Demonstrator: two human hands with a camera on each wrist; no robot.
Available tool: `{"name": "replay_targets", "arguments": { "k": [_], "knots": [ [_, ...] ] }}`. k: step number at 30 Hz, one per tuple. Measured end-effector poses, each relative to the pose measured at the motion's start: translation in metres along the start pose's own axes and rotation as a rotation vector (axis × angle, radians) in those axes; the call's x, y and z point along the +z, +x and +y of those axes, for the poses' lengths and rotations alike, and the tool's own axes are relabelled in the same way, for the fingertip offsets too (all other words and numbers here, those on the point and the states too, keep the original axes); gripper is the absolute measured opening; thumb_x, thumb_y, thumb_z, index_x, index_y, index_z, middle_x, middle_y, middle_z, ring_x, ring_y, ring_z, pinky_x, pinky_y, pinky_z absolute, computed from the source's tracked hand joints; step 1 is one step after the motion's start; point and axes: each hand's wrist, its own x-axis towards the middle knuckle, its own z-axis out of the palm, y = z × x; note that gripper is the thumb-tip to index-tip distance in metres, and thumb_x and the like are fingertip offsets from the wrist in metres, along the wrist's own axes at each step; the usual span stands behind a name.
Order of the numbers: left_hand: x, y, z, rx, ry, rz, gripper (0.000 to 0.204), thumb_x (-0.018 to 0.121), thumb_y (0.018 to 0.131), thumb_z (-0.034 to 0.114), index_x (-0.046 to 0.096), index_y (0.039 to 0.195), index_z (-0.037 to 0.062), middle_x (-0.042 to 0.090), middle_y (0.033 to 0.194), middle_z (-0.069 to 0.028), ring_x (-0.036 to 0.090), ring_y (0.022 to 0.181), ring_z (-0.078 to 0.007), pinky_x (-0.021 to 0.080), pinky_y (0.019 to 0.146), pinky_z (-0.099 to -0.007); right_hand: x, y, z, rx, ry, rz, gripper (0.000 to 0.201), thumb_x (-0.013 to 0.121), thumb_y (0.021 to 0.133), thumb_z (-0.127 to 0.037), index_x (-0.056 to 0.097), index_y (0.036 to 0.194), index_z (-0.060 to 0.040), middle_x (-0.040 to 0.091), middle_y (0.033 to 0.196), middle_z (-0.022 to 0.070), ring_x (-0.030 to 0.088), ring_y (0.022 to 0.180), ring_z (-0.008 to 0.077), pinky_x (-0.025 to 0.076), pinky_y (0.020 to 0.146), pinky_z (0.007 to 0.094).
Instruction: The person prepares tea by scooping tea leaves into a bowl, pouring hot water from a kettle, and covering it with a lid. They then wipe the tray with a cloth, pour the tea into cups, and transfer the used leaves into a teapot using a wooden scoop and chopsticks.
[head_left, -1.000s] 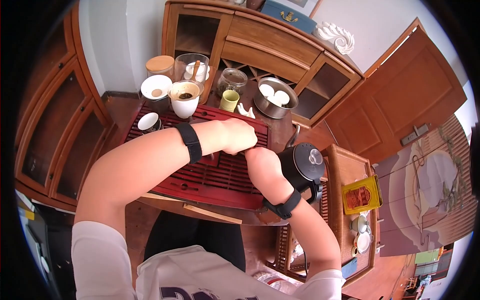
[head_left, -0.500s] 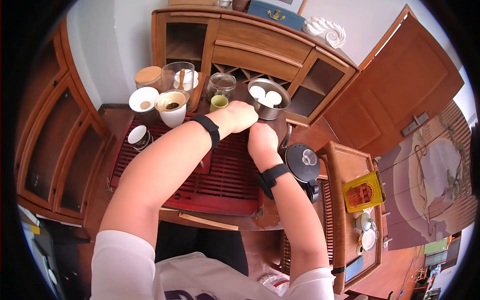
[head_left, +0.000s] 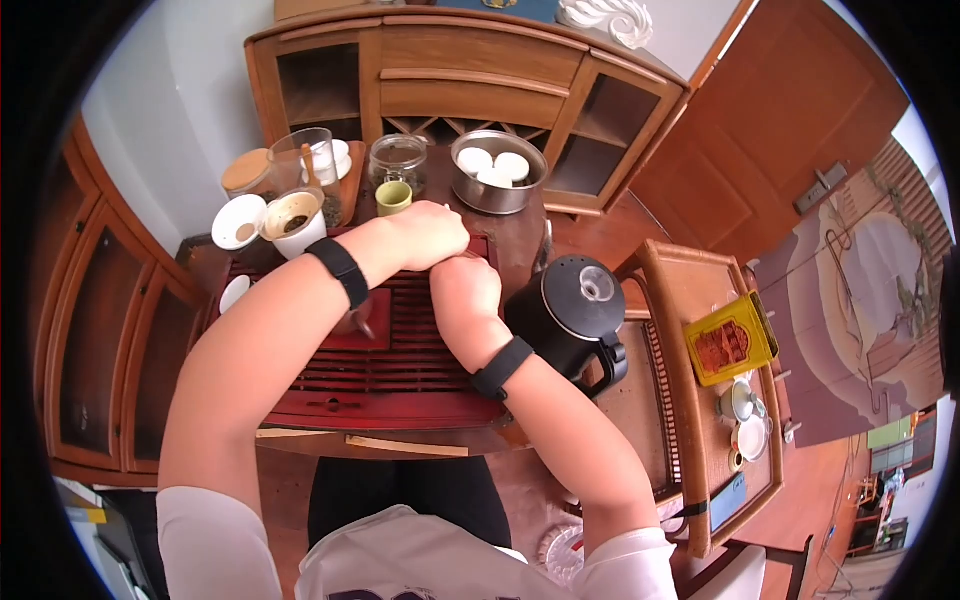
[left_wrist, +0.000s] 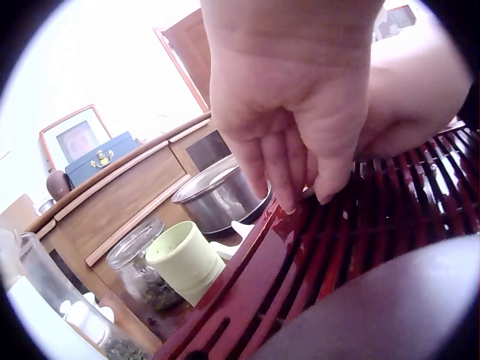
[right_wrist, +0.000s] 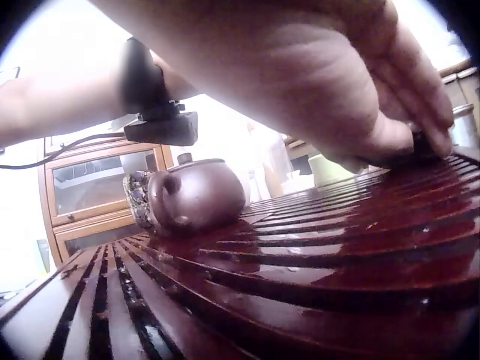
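Well, the left hand (head_left: 432,236), fingers bunched narrowly, is beside the right hand (head_left: 468,298) at the red tray (head_left: 375,408), any hold impossible to tell

Versus 1.0 s earlier: left hand (head_left: 430,237) and right hand (head_left: 466,290) lie closer to the far edge of the red tray (head_left: 400,408). White figurine (left_wrist: 242,229), plainly visible then in head view, is now mostly covered by left hand.
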Motion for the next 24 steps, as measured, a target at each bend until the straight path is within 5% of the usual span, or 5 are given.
{"name": "replay_targets", "arguments": {
  "k": [10, 18, 24],
  "knots": [
    [0.015, 0.006, 0.000, -0.038, 0.011, 0.150, 0.011, 0.062, 0.075, 0.010, 0.071, 0.072, 0.0043, 0.069, 0.075, -0.0169, 0.071, 0.074, -0.0336, 0.057, 0.066, -0.0426, 0.013, 0.008, 0.028, -0.064, -0.010, 0.145, 0.009, 0.062, 0.080, -0.008, 0.071, 0.078, -0.0085, 0.071, 0.080, 0.0088, 0.070, 0.079, 0.0237, 0.058, 0.066, 0.0335],
    [0.010, 0.010, -0.005, -0.045, -0.102, 0.107, 0.010, 0.062, 0.075, 0.007, 0.071, 0.075, 0.0012, 0.069, 0.079, -0.0203, 0.070, 0.078, -0.0370, 0.057, 0.069, -0.0436, -0.009, 0.015, 0.030, -0.035, 0.084, -0.019, 0.010, 0.064, 0.080, -0.005, 0.073, 0.079, -0.0103, 0.073, 0.083, 0.0115, 0.073, 0.081, 0.0261, 0.059, 0.069, 0.0352],
    [-0.001, -0.005, 0.007, 0.000, -0.142, 0.017, 0.017, 0.073, 0.066, 0.015, 0.073, 0.079, 0.0040, 0.071, 0.081, -0.0164, 0.070, 0.085, -0.0344, 0.049, 0.096, -0.0506, -0.039, -0.009, 0.027, -0.096, 0.090, -0.136, 0.009, 0.068, 0.080, -0.007, 0.075, 0.083, -0.0114, 0.074, 0.088, 0.0089, 0.073, 0.084, 0.0244, 0.059, 0.071, 0.0341]
  ]
}}
